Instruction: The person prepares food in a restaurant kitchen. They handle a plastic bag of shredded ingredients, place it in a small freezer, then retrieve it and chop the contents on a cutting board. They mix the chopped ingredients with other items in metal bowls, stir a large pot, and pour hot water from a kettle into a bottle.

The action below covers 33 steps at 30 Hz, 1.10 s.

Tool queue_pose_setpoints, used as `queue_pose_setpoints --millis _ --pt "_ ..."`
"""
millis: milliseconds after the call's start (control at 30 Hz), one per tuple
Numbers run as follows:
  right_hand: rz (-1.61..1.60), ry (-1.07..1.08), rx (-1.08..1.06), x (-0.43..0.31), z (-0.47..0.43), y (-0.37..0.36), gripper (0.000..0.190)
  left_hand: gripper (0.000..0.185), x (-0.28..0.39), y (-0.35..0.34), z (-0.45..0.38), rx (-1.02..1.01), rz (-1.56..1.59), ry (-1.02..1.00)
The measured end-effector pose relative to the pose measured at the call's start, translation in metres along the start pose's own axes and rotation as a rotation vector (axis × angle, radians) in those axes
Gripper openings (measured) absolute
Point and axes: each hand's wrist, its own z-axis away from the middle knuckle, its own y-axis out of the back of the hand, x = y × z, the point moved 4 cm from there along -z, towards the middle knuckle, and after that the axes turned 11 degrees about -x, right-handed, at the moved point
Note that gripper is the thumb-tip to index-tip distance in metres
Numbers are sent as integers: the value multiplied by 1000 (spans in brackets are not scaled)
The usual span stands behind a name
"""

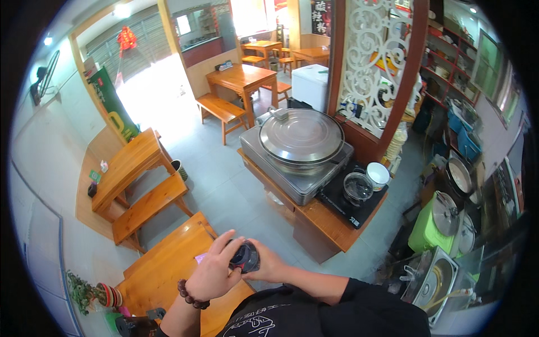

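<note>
My left hand [214,267], with a dark bead bracelet [191,294] at its wrist, grips a small dark, shiny container [249,257] from the left. On the container's other side, my right hand [267,263] wraps round it from the right and below. A bit of red shows low between the fingers. What the container is, and whether it has a lid, I cannot tell. Both hands are raised near the corner of a wooden table [168,269]. Partly hidden behind my left hand is a small purple item [200,258].
Ahead, a wooden counter [332,248] bears a large round metal griddle with a lid [301,132], a black induction cooker [356,215], a glass pot [358,188] and a white enamel mug [377,175]. A bench [151,206] stands left; a sink [436,282] is right. A potted plant [82,290] sits lower left.
</note>
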Motion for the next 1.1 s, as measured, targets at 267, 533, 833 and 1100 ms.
queue_pose_setpoints --millis 267,533,833,1100 --pt "-141 -184 229 -22 79 0 100 61 34 -11 -16 -122 -12 -211" --pt "-65 -250 556 -35 168 2 103 63 95 -41 -37 -345 33 -477" --pt "82 -182 862 -1 288 44 105 67 224 -114 -86 -497 -68 -683" --pt "25 -245 1054 40 399 84 105 72 328 -211 -131 -618 -154 -888"
